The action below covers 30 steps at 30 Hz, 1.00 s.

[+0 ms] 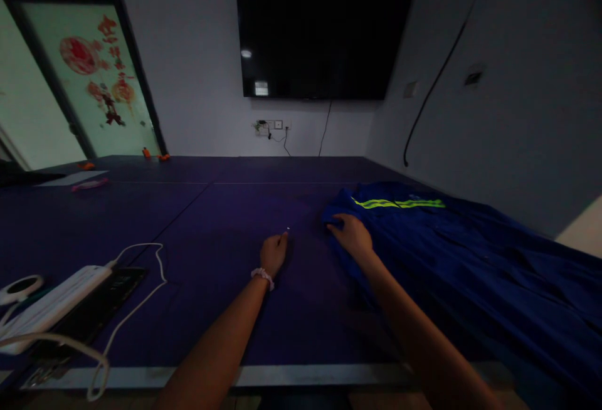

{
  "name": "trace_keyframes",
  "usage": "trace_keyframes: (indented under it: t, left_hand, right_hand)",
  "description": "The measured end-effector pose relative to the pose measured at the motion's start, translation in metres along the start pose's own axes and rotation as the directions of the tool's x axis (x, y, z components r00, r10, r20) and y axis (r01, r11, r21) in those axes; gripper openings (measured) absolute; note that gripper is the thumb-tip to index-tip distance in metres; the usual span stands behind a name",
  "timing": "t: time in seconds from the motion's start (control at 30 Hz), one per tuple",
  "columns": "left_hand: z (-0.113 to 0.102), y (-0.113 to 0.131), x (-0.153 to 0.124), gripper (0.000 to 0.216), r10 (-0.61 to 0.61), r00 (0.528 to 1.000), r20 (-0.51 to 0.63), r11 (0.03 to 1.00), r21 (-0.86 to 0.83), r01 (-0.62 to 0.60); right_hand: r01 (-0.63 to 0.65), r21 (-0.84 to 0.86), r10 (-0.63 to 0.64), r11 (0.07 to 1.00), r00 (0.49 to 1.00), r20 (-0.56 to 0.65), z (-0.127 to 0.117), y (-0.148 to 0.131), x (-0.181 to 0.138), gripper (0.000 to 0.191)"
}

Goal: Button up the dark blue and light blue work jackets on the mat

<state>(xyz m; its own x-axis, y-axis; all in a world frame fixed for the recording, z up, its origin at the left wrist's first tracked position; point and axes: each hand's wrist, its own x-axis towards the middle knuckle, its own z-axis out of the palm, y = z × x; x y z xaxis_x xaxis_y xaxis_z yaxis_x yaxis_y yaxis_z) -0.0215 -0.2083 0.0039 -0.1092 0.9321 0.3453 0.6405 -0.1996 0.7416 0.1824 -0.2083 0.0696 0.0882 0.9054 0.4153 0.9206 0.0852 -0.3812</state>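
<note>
Head view is showing, at far left, a white power strip [61,303] lying slantwise on the purple surface [202,310], a black flat panel [101,310] resting against its right side and a white cable [164,272] looping out from its far end. Well to the right of these, the left hand [273,256], with a scrunched band [262,277] circling its wrist, is resting on bare surface, its fingers curling closed. A tiny white fleck [288,229] is showing just beyond the thumb; whether those fingers are pinching it, I cannot tell.

Further right, past a strip of bare surface, the right hand [352,234] is bending inward over the left end of a blue garment [465,253]; its thumb and fingers appear to be gripping the cloth edge between them. This hand is plainly the nearer one, touching the garment, while the left is lying apart from it. From the right fingers the garment is spreading rightward, its long axis slanting down toward the lower right corner. Yellow-green reflective stripes [421,204] are running crosswise along its far side, beyond and to the right of the gripping fingers.
</note>
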Motion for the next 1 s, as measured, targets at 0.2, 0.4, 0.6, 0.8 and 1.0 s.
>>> trace_keyframes:
  t: [0.2, 0.4, 0.6, 0.8, 1.0]
  left_hand:
    - [-0.002, 0.009, -0.002, 0.05, -0.021, 0.998, 0.062, 0.983, 0.184, 0.009]
    - [0.006, 0.029, -0.021, 0.042, 0.284, 0.944, 0.166, 0.95, 0.082, -0.3]
    - [0.064, 0.069, -0.031, 0.044, 0.459, 0.781, 0.424, 0.837, 0.088, -0.54]
    - [0.124, 0.115, 0.026, 0.038, 0.216, 0.852, 0.476, 0.907, 0.224, -0.355]
    - [0.127, 0.12, 0.07, 0.041, 0.085, 0.922, 0.379, 0.887, 0.392, -0.243]
  right_hand:
    - [-0.153, -0.518, 0.245, 0.842, 0.963, 0.114, -0.045, 0.085, -0.007, 0.057]
    - [-0.124, -0.622, 0.33, 0.773, 0.916, 0.228, -0.066, 0.132, -0.028, 0.04]
    - [-0.064, -0.601, 0.299, 0.797, 0.906, 0.299, -0.075, 0.15, -0.034, 0.024]
    - [-0.011, -0.5, 0.169, 0.866, 0.948, 0.271, -0.087, 0.15, -0.017, 0.031]
    - [0.201, -0.459, -0.061, 0.865, 0.951, 0.302, -0.12, 0.105, 0.017, 0.031]
